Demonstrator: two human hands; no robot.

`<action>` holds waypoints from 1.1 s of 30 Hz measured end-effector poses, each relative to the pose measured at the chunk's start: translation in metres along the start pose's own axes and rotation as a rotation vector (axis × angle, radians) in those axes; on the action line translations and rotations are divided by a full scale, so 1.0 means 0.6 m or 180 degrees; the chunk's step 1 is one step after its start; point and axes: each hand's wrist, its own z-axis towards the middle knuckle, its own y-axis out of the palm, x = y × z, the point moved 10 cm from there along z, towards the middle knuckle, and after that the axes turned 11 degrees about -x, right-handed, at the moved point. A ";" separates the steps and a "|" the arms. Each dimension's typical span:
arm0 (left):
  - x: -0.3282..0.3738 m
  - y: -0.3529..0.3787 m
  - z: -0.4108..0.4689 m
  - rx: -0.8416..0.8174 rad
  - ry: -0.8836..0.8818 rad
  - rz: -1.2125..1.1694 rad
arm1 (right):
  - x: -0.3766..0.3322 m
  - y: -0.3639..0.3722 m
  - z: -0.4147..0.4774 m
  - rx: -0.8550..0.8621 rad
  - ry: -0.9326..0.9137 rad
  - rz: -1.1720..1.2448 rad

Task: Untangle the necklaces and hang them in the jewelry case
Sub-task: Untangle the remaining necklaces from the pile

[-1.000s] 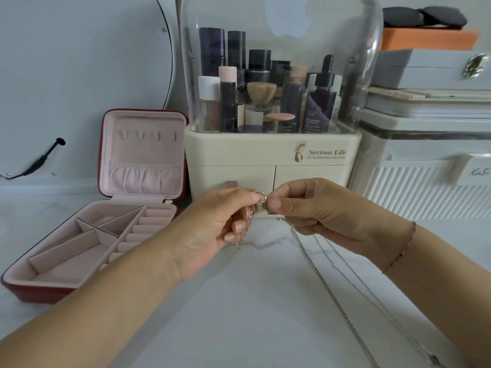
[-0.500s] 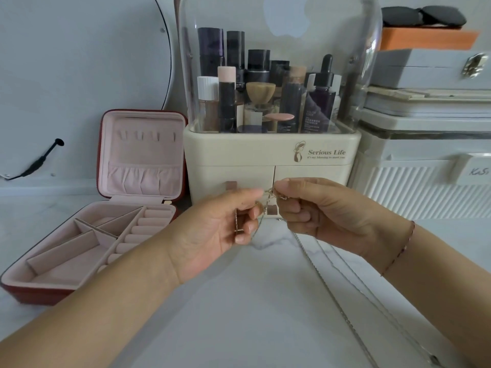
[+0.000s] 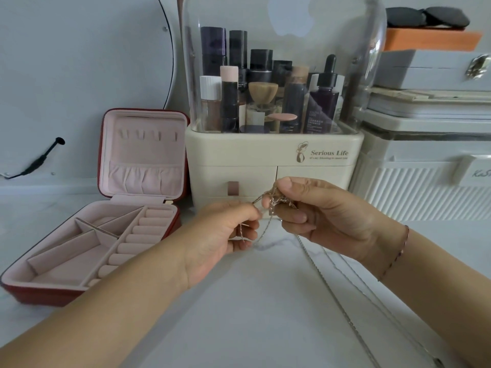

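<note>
Thin silver necklaces (image 3: 276, 201) are knotted together between my two hands above the white marble table. My left hand (image 3: 225, 235) pinches one strand of the chain, a short end dangling under its fingers. My right hand (image 3: 318, 216) pinches the tangled knot at its fingertips. Long chain strands (image 3: 334, 296) trail from the knot toward the lower right over the table. The red jewelry case (image 3: 39, 290) stands open at the left, with pink lining, ring rolls in the base and a row of hooks in the upright lid (image 3: 144, 152).
A cream cosmetics organiser (image 3: 273, 160) with a clear dome and bottles stands right behind my hands. White storage boxes (image 3: 425, 187) are stacked at the right. A round mirror (image 3: 79, 62) leans on the wall at the left.
My hands have drawn slightly apart, the left moving down and left, stretching a strand out of the knot. The right hand has lifted the knot a little.
</note>
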 end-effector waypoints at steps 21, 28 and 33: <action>0.034 -0.009 -0.008 -0.0117 0.0390 -0.1849 | -0.012 -0.046 -0.014 0.0509 0.0298 -0.0239; 0.044 -0.004 -0.011 -0.0241 0.0498 -0.1621 | 0.009 -0.027 -0.013 0.0215 0.0816 -0.1274; 0.054 -0.001 -0.020 -0.0240 0.0533 -0.0790 | -0.010 -0.029 -0.017 0.0257 0.0664 -0.1574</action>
